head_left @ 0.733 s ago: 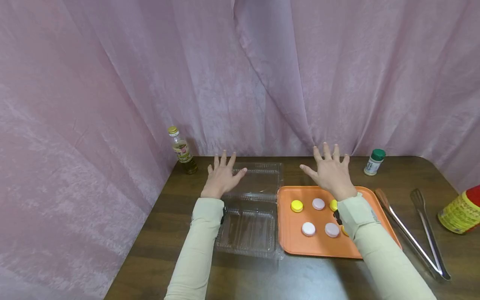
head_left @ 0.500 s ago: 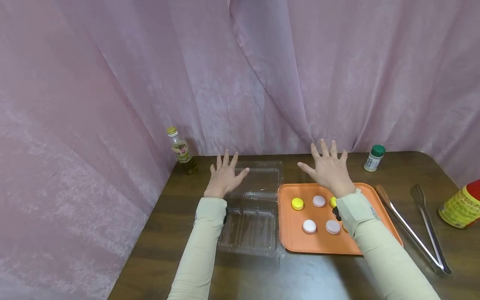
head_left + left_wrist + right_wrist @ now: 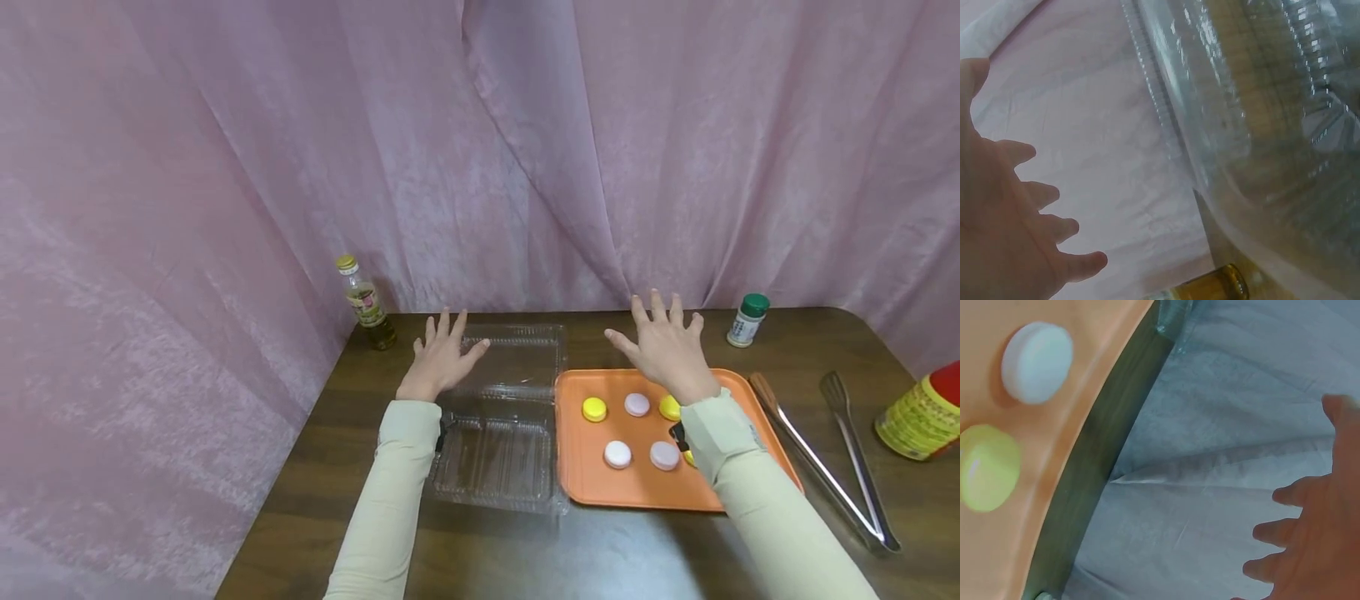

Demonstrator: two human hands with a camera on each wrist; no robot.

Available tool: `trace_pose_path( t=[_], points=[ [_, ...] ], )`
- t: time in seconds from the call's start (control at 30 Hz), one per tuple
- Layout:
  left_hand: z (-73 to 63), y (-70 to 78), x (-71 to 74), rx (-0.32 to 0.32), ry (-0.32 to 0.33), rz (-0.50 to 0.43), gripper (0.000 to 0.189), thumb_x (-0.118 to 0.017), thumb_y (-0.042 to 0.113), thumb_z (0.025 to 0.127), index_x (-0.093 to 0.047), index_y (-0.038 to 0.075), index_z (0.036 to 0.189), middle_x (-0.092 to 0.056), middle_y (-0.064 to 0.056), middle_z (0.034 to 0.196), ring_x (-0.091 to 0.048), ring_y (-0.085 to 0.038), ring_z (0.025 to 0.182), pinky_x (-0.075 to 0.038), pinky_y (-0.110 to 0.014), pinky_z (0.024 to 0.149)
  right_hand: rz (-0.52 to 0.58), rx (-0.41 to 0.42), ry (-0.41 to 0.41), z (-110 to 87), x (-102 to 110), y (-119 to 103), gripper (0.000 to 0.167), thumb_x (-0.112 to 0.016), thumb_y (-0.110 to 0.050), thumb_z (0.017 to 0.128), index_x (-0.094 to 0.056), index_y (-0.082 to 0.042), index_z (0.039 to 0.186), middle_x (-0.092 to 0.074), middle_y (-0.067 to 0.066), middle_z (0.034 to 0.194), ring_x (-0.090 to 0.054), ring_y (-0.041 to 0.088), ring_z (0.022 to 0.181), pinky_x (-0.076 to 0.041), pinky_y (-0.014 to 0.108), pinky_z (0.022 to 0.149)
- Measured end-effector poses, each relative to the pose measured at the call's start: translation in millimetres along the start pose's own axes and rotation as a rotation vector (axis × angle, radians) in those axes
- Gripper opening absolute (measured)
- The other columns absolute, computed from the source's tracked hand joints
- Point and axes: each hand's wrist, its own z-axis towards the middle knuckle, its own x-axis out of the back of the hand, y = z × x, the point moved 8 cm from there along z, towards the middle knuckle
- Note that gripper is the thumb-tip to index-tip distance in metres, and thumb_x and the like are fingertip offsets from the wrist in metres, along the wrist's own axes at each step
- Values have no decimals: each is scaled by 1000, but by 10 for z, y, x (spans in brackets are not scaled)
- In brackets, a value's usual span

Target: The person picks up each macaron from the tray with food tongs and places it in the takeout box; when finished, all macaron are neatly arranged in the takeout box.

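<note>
My left hand hovers with spread fingers over the left side of a clear plastic clamshell container, whose lid lies folded back. It holds nothing. My right hand is held out over the far edge of an orange tray, fingers spread and no object in them. On the tray are several round macaron-like pieces: a yellow one, a white one, a pale lilac one and others. My right wrist and sleeve hide part of the tray. In the right wrist view a yellow piece shows close up.
Metal tongs lie right of the tray, with a red-and-yellow container beyond them. A green-capped shaker stands at the back right. At the back left stands an oil bottle. A pink curtain hangs behind the wooden table.
Both hands stay spread and have shifted slightly, the left one a little to the left, the right one a little lower in view. The objects on the table keep their places.
</note>
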Motion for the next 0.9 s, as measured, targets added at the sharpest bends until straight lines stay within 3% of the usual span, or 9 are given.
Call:
trace_pose_path(
  t=[0.2, 0.5, 0.9],
  points=[
    [4, -66, 91, 1, 1, -41, 84, -34, 68, 100, -8, 21, 164, 5, -16, 168, 8, -43, 151, -5, -70, 116, 46, -38, 30, -13, 17, 119, 88, -34, -62, 103, -21, 6, 157, -11, 39, 157, 0, 63, 142, -4, 83, 105],
    [-97, -373, 171, 36, -16, -53, 86, -36, 69, 98, -11, 20, 164, 1, -17, 168, 1, -46, 151, -9, -72, 114, 65, -95, 82, -197, 92, 451, 90, -33, -63, 102, -23, 10, 154, -11, 42, 155, -3, 65, 141, -3, 85, 102],
    [-299, -573, 105, -10, -70, -193, 94, -54, 66, 93, -13, 20, 164, -14, -17, 166, -23, -45, 147, -28, -67, 112, 136, -175, 59, -570, 102, 1037, 92, -31, -63, 102, -17, 12, 154, -5, 45, 153, -2, 77, 130, -1, 88, 96]
  ],
)
